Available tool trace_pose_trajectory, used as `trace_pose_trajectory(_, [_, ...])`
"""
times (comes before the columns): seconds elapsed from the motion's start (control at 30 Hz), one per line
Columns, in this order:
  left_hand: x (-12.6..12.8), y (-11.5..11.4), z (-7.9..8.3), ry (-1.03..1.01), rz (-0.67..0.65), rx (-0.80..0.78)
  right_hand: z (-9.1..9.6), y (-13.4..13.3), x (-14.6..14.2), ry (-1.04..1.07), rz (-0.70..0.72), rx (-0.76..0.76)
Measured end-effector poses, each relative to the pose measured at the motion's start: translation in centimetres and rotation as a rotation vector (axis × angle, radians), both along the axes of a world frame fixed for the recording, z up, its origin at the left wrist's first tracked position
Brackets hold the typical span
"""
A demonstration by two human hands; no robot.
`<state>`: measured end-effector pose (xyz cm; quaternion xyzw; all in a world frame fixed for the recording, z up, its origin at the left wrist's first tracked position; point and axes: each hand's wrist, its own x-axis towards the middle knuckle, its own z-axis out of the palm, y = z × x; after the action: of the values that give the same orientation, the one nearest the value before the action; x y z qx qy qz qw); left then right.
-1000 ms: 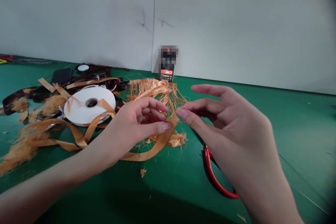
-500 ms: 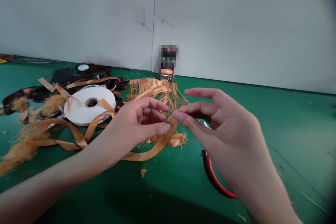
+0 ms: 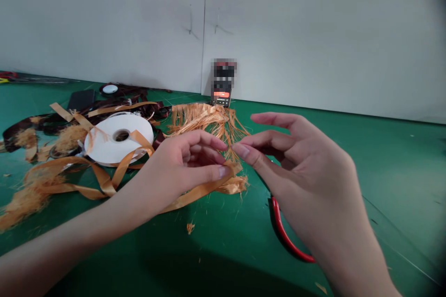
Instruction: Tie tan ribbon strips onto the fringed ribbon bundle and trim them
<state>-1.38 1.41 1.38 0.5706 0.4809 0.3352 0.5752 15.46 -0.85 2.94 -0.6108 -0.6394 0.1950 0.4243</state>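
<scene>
My left hand (image 3: 181, 171) pinches the end of an orange satin ribbon (image 3: 195, 192) between thumb and fingers, above the green table. The ribbon trails back left to a white spool (image 3: 118, 139). My right hand (image 3: 299, 171) hovers just right of the ribbon's end with its fingers stretched out and apart, fingertips almost touching the ribbon, holding nothing. Red-handled scissors (image 3: 285, 236) lie on the table under my right hand, mostly hidden by it.
A pile of frayed orange ribbon threads (image 3: 205, 120) lies behind my hands. More ribbon scraps and dark ribbon (image 3: 45, 130) are scattered at the left. A phone (image 3: 223, 88) leans against the white wall. The green mat (image 3: 383, 167) stretches to the right.
The ribbon has been pulled tauter, its loop flattening under my left hand. My right hand drifted slightly toward the ribbon's end and back.
</scene>
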Motion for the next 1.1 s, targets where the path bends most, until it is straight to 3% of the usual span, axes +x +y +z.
trace_pose_trajectory(0.5, [0.09, 0.03, 0.12, -0.013, 0.026, 0.011, 0.23, -0.39, -0.95, 0.257, -0.048, -0.067])
trace_pose_trajectory(0.77, [-0.05, -0.01, 0.21, -0.035, 0.045, 0.047, 0.04, -0.15, -0.67, 0.101, 0.063, -0.146])
trace_pose_trajectory(1.1, [-0.28, 0.04, -0.19, -0.041, 0.036, 0.019, 0.51, -0.27, -0.87, 0.218, -0.081, -0.093])
